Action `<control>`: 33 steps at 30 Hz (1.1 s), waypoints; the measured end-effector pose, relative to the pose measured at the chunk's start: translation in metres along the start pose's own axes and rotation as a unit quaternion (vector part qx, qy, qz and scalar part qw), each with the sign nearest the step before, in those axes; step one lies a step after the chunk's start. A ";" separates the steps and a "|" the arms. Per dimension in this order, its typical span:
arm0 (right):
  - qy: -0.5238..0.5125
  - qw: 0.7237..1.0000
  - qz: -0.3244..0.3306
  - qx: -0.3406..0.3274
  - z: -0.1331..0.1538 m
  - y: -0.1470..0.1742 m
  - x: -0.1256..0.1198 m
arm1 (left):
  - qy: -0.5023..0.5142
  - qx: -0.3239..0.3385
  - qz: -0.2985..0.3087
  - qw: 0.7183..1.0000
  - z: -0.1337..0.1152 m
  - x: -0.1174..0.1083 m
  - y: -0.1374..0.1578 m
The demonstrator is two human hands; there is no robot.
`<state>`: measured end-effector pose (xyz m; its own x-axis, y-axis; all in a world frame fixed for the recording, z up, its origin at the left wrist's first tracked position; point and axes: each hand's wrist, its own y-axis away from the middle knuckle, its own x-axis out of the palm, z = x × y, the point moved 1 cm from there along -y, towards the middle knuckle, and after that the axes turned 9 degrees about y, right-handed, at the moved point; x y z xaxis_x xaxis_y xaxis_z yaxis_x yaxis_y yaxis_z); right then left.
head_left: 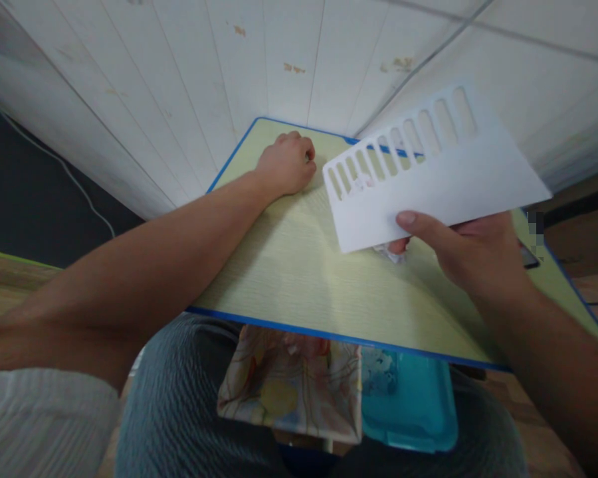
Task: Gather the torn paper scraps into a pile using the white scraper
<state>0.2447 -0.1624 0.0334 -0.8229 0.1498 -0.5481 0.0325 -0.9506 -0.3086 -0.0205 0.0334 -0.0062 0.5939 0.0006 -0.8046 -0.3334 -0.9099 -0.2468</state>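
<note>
My right hand (pixel 478 259) grips a flat white panel (pixel 428 192) by its lower edge, thumb on top and fingers beneath. A row of elongated rounded slots runs along the panel's far side, and it is held tilted above the small table. Under the panel, by my fingertips, a bit of crumpled whitish material (pixel 393 254) shows; most of it is hidden. My left hand (pixel 288 162) rests on the table's far left part, fingers curled closed, apart from the panel. What it may hold is hidden.
The pale yellow-green table (pixel 279 265) has a blue rim and stands against a white plank wall (pixel 289 60). A dark phone-like object (pixel 529 255) lies near its right edge. Below the front edge are a patterned fabric-lined container (pixel 289 398) and a turquoise plastic tray (pixel 418 398).
</note>
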 end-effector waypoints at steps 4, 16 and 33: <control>0.016 0.999 -0.026 0.010 -0.010 -0.001 0.003 | -0.033 -0.010 -0.006 0.999 -0.003 0.001 0.000; -0.024 0.999 -0.038 -0.006 -0.012 -0.016 0.001 | -0.013 0.027 -0.044 0.999 0.017 0.012 -0.009; 0.026 0.987 0.157 -0.035 0.002 0.005 0.004 | -0.014 0.011 -0.037 0.999 0.005 0.012 -0.005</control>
<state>0.2399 -0.1676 0.0312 -0.7363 -0.1339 -0.6633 0.3218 -0.9316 -0.1691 -0.0154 0.0405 -0.0173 0.5970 0.0792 -0.7983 -0.3052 -0.8979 -0.3173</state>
